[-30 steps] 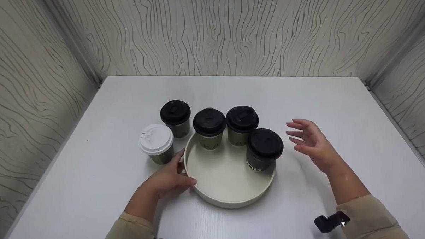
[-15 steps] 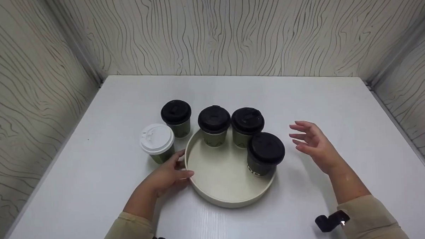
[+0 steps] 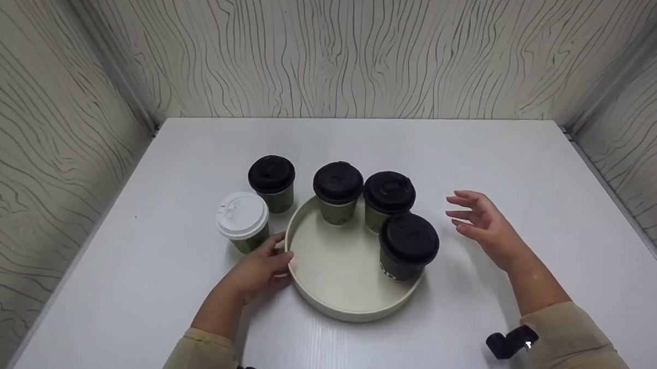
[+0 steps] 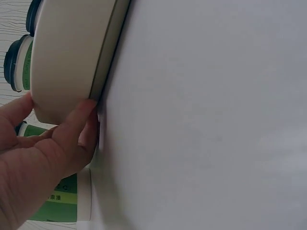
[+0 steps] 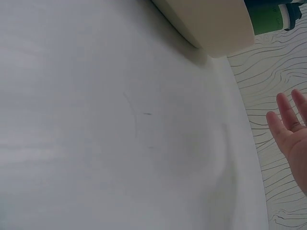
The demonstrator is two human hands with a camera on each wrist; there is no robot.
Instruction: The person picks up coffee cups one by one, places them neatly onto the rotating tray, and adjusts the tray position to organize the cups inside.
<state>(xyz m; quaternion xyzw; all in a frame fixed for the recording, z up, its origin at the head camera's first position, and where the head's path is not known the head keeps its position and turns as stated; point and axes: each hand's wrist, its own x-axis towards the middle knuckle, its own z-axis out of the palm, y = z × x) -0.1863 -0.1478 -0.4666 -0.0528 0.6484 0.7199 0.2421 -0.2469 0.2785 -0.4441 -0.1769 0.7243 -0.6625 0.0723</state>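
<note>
My left hand (image 3: 258,271) grips the left edge of a round cream tray (image 3: 337,282), thumb at the rim and fingers against the side and lower edge in the left wrist view. Three lidded paper coffee cups stand upright in the tray: a green cup (image 3: 338,192) at the back, a second green cup (image 3: 389,199) to its right, and a larger dark grey cup (image 3: 409,247) at the right side, all with black lids. To the right of the tray my right hand (image 3: 485,225) hovers apart from it, fingers loosely spread, holding nothing.
Left of the tray, on the white table (image 3: 145,267), stand a white-lidded green cup (image 3: 242,220), close to my left hand, and a black-lidded green cup (image 3: 272,181) behind it. Wood-grain patterned panels (image 3: 324,53) bound the table at the back and sides.
The tray has turned clockwise, carrying its three cups round with it. My left thumb has moved away from me along the rim. The right hand has stayed nearly still.
</note>
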